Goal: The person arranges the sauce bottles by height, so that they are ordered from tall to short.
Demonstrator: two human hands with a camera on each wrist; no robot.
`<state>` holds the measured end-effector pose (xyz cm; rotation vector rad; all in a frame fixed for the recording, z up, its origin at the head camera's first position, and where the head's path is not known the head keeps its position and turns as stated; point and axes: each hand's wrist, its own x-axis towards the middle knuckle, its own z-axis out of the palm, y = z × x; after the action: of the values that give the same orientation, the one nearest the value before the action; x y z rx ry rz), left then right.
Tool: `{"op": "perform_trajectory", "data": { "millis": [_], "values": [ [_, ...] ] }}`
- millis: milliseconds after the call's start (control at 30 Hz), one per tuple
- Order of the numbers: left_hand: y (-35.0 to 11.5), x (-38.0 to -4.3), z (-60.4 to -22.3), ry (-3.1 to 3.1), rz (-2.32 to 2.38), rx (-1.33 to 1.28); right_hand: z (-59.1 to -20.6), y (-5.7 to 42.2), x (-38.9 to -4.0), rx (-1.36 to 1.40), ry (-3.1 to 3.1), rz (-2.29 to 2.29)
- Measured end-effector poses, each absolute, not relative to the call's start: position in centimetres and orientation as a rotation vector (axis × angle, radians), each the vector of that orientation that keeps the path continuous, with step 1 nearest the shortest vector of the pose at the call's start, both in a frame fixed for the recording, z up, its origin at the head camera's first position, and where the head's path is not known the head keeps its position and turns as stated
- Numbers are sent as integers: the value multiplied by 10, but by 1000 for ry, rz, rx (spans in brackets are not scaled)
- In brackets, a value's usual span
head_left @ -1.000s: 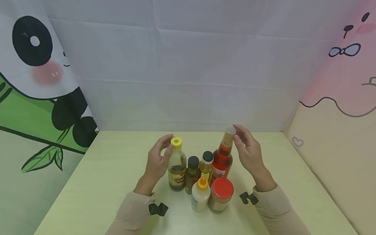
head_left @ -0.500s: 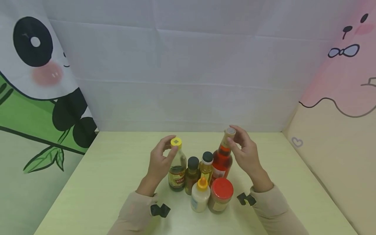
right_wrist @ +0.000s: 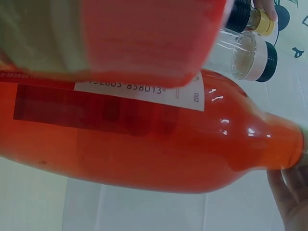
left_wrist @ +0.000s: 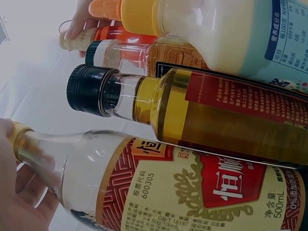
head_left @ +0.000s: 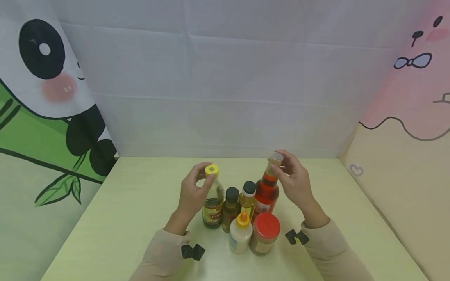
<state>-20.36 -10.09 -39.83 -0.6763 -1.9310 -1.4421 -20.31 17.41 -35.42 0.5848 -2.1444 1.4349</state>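
My left hand (head_left: 191, 191) pinches the yellow cap of a vinegar bottle (head_left: 212, 214) between thumb and fingers. The bottle stands upright at the left of a tight cluster; its printed label (left_wrist: 211, 190) fills the lower left wrist view. At the cluster's right back, my right hand (head_left: 295, 182) holds the gold-wrapped neck of a tall bottle of red liquid (head_left: 266, 193), thumb in front. Its clear red body (right_wrist: 159, 149) spans the right wrist view. Between these two stand a dark-capped bottle (head_left: 230, 212) of amber liquid and a yellow oil bottle (head_left: 247, 201).
In front of the cluster are a cream squeeze bottle (head_left: 240, 237) with an orange nozzle and a red-lidded jar (head_left: 267, 225). All stand on a pale table (head_left: 133, 218). A white cloth backdrop (head_left: 228, 125) closes the far edge, and printed panels flank both sides.
My left hand has shifted slightly right and closed its fingers onto the yellow cap. My right hand has moved left and taken the red bottle's neck. The bottles keep their places.
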Motion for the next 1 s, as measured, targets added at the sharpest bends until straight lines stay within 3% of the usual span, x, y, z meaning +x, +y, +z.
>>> {"op": "perform_trajectory", "data": {
  "millis": [633, 900, 1000],
  "values": [
    [-100, -202, -394, -1923, -1377, -648, -345, 170, -207, 557, -2122, 1514],
    [-93, -177, -361, -1934, -1353, -640, -343, 167, -211, 558, -2110, 1516],
    [-93, -180, -364, -1936, -1352, -635, -343, 165, -212, 548, -2114, 1516]
  ]
}}
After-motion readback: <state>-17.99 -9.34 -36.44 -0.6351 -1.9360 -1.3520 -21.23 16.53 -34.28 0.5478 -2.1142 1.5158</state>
